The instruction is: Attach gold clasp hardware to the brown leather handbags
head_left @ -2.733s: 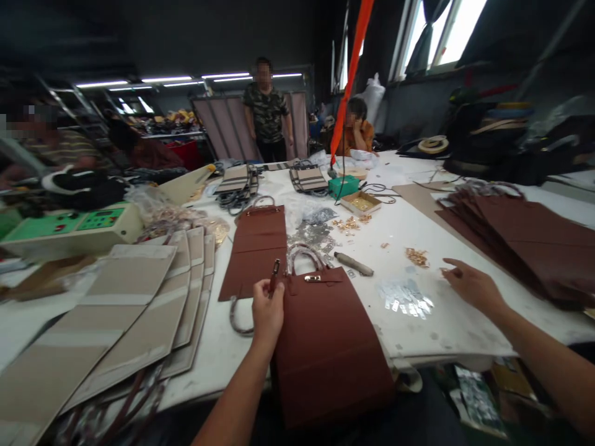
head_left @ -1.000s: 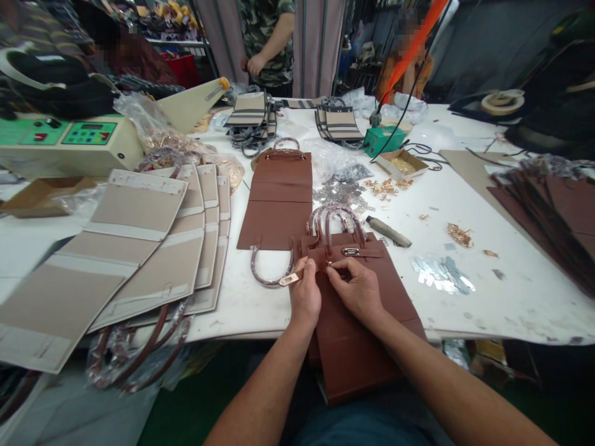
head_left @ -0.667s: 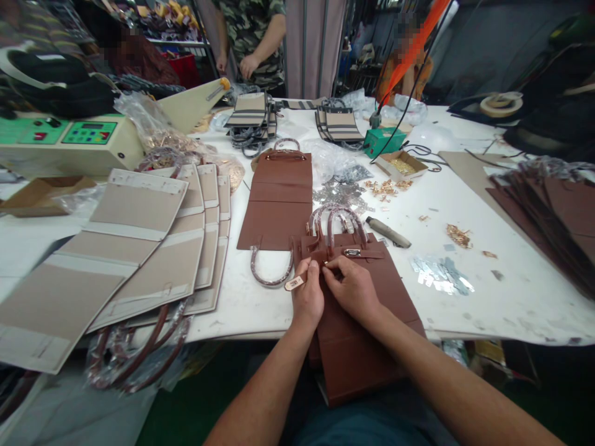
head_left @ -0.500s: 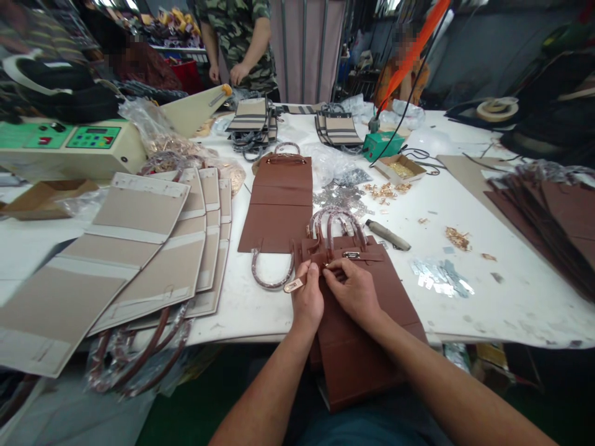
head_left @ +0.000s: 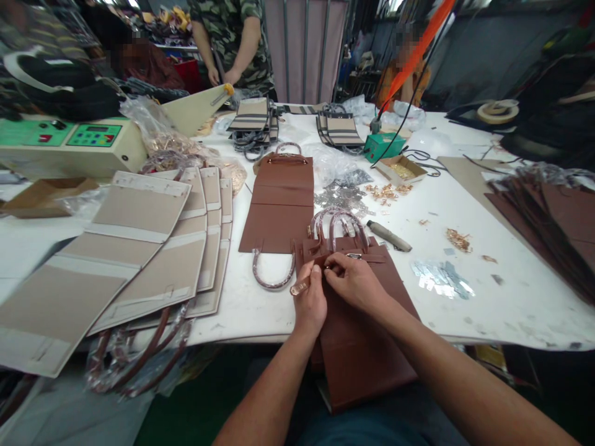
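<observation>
A brown handbag panel (head_left: 367,353) lies across the table's front edge before me, its plastic-wrapped handles (head_left: 341,220) at the far end. My left hand (head_left: 310,303) is closed on a brown strap (head_left: 300,285), whose end with a metal fitting sticks out to the left. Close beside it, my right hand (head_left: 356,282) pinches at the strap's other part near the handle base; what sits between its fingertips is too small to make out. A metal clasp (head_left: 354,256) shows just beyond my right knuckles.
Beige-backed panels (head_left: 153,248) are fanned out at left. Another brown panel (head_left: 281,204) lies ahead. At right are a grey-handled tool (head_left: 389,235), silver plates (head_left: 441,279), gold fittings (head_left: 458,240) and stacked brown panels (head_left: 553,217). A co-worker (head_left: 230,43) stands across the table.
The strap end in my left hand has turned and shifted slightly right. My right hand stays at the strap, its fingers a little more curled. The co-worker's hands have moved slightly.
</observation>
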Available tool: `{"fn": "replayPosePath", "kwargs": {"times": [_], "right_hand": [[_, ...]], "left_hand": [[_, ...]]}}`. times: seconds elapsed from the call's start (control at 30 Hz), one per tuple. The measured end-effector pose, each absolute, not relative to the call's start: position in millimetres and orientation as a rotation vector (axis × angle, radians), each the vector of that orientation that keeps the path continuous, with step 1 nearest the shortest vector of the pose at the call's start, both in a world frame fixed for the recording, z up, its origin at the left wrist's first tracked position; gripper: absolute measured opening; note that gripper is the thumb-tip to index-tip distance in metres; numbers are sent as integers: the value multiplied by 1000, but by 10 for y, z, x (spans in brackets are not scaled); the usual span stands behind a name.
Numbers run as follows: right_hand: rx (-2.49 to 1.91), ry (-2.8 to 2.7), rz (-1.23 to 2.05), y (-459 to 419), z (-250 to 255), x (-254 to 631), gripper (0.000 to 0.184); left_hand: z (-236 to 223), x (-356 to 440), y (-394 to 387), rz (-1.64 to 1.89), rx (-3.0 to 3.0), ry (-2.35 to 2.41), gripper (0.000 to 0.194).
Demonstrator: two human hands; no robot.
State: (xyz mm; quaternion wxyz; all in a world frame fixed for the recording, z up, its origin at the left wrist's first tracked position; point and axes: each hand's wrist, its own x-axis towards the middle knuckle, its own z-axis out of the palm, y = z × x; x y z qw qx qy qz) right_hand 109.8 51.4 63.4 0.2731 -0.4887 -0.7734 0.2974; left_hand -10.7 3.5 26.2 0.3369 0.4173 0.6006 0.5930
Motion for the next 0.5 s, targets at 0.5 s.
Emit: {"fn": "replayPosePath", "kwargs": {"times": [0.5], "right_hand": [[-1195,-1511,1291,594,500,1031,16]], "left_hand": [[190,-176,188,1506,1030,1596,44]]}}
